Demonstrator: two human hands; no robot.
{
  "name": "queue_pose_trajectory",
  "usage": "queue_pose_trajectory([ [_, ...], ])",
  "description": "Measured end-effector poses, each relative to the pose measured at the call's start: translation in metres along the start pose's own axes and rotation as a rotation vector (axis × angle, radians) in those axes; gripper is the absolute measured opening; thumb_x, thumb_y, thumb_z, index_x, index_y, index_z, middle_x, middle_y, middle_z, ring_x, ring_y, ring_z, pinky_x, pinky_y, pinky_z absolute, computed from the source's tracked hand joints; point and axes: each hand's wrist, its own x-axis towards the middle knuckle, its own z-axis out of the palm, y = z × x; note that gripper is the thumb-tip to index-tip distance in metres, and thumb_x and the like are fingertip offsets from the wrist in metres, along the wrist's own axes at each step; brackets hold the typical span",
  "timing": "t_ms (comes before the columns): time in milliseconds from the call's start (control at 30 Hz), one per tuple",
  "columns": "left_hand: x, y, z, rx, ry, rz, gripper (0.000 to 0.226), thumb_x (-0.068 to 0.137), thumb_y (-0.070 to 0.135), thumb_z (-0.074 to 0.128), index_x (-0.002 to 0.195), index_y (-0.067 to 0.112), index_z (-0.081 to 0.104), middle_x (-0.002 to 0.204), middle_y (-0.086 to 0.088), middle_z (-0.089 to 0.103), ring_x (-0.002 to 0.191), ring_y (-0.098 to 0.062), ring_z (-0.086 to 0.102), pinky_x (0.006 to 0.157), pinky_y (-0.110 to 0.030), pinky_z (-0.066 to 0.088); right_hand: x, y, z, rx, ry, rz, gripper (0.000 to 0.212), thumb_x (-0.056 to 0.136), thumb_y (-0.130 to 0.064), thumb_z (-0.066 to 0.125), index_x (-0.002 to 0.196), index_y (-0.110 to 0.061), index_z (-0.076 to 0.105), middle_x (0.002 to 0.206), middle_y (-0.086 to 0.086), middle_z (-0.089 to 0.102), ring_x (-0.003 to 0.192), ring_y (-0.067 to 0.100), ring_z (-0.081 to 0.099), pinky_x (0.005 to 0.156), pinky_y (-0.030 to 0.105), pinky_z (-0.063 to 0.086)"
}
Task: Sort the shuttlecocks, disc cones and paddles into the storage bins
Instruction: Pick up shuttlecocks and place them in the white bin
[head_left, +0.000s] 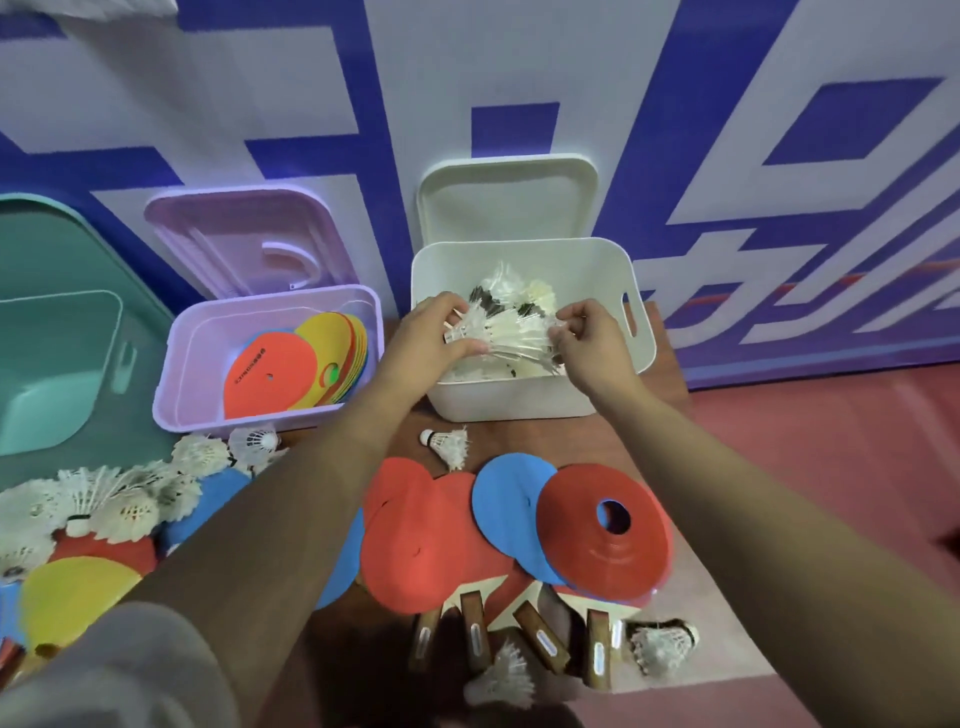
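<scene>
Shuttlecocks (511, 332) in a white bunch lie crosswise between the two hands, long axis running left to right, right over the open mouth of the white bin (519, 400) and just above others already heaped inside. The left hand (426, 338) grips one end and the right hand (592, 343) the other, fingers (470, 347) of each curled and clamped on the feathers, so neither hand is nearer than the other. The drop is straight down: as I judge it, letting go is all that is needed, since the bunch sits inside the bin's rim on every side. Loose shuttlecocks (124, 504), disc cones (602, 530) and paddles (540, 639) wait nearer the person, and the pink bin (171, 384) to the left holds cones.
</scene>
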Motion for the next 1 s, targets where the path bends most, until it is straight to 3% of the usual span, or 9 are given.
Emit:
queue_pose_trajectory([
  [67, 0.016, -0.006, 0.011, 0.063, -0.016, 0.015, 0.049, 0.075, 0.031, 0.08, 0.117, 0.018, 0.06, 0.112, -0.003, 0.06, 0.1, -0.016, 0.055, 0.083, -0.023, 0.04, 0.011, 0.008, 0.004, -0.074, -0.006, 0.009, 0.019, 0.091, -0.01, 0.052, 0.083, -0.027, 0.054, 0.082, -0.002, 0.061, 0.083, 0.031, 0.065, 0.079, 0.049, 0.055],
  [200, 0.032, -0.025, 0.033, 0.195, -0.109, -0.008, 0.048, 0.088, 0.023, 0.069, 0.134, 0.018, 0.057, 0.131, -0.005, 0.059, 0.12, -0.019, 0.053, 0.09, -0.014, 0.031, 0.024, 0.028, 0.013, -0.464, -0.083, -0.098, 0.018, 0.093, -0.007, 0.047, 0.094, -0.001, 0.065, 0.097, 0.018, 0.064, 0.093, 0.035, 0.059, 0.077, 0.037, 0.044],
  [367, 0.035, -0.041, 0.041, 0.298, -0.164, -0.061, 0.049, 0.094, 0.027, 0.06, 0.142, 0.027, 0.049, 0.138, -0.005, 0.057, 0.126, -0.021, 0.051, 0.093, -0.02, 0.034, 0.024, 0.043, 0.015, -0.646, -0.139, -0.189, 0.041, 0.092, -0.014, 0.048, 0.133, -0.014, 0.055, 0.117, 0.019, 0.055, 0.112, 0.04, 0.051, 0.097, 0.045, 0.043],
  [467, 0.03, -0.027, 0.031, 0.308, -0.118, -0.048, 0.055, 0.094, 0.036, 0.06, 0.144, 0.019, 0.044, 0.144, -0.008, 0.048, 0.132, -0.022, 0.044, 0.104, -0.026, 0.032, 0.012, 0.035, 0.008, -0.539, -0.036, -0.236, 0.044, 0.092, -0.018, 0.052, 0.135, -0.011, 0.05, 0.126, 0.019, 0.052, 0.117, 0.039, 0.05, 0.103, 0.047, 0.04],
  [567, 0.01, -0.015, 0.013, 0.188, 0.017, -0.066, 0.04, 0.092, 0.027, 0.062, 0.129, 0.013, 0.057, 0.127, -0.01, 0.054, 0.117, -0.022, 0.055, 0.099, -0.025, 0.038, -0.01, 0.022, 0.001, -0.411, -0.009, -0.292, 0.041, 0.092, -0.021, 0.055, 0.13, -0.007, 0.054, 0.124, 0.016, 0.052, 0.117, 0.033, 0.052, 0.103, 0.042, 0.041],
  [667, -0.03, -0.013, -0.006, 0.075, 0.125, -0.07, 0.022, 0.09, 0.014, 0.061, 0.111, 0.01, 0.065, 0.109, -0.005, 0.056, 0.09, -0.01, 0.059, 0.082, -0.006, 0.04, -0.044, 0.01, 0.003, -0.318, -0.067, -0.349, 0.033, 0.091, -0.021, 0.055, 0.122, -0.009, 0.057, 0.115, 0.009, 0.052, 0.108, 0.023, 0.054, 0.097, 0.034, 0.043],
  [733, -0.063, -0.019, -0.014, 0.066, 0.189, -0.068, 0.017, 0.088, 0.005, 0.06, 0.103, 0.009, 0.067, 0.102, -0.002, 0.057, 0.08, -0.001, 0.055, 0.075, -0.001, 0.038, -0.066, 0.007, 0.012, -0.284, -0.169, -0.365, 0.027, 0.09, -0.021, 0.056, 0.115, -0.01, 0.058, 0.106, 0.005, 0.052, 0.098, 0.017, 0.055, 0.088, 0.032, 0.046],
  [833, -0.105, -0.045, -0.017, 0.079, 0.182, -0.127, 0.015, 0.087, 0.002, 0.058, 0.097, 0.009, 0.067, 0.097, -0.002, 0.058, 0.083, -0.007, 0.059, 0.077, -0.007, 0.042, -0.089, 0.012, 0.035, -0.295, -0.301, -0.323, 0.022, 0.089, -0.017, 0.056, 0.11, -0.008, 0.06, 0.1, 0.006, 0.058, 0.091, 0.019, 0.058, 0.081, 0.034, 0.048],
  [1000, -0.138, -0.089, -0.007, 0.14, 0.093, -0.3, 0.015, 0.086, 0.004, 0.061, 0.1, 0.009, 0.065, 0.1, -0.004, 0.059, 0.083, -0.013, 0.06, 0.082, -0.029, 0.05, -0.093, 0.035, 0.078, -0.445, -0.447, -0.181, 0.029, 0.089, -0.024, 0.058, 0.11, -0.003, 0.059, 0.105, 0.017, 0.059, 0.1, 0.032, 0.056, 0.086, 0.038, 0.045],
])
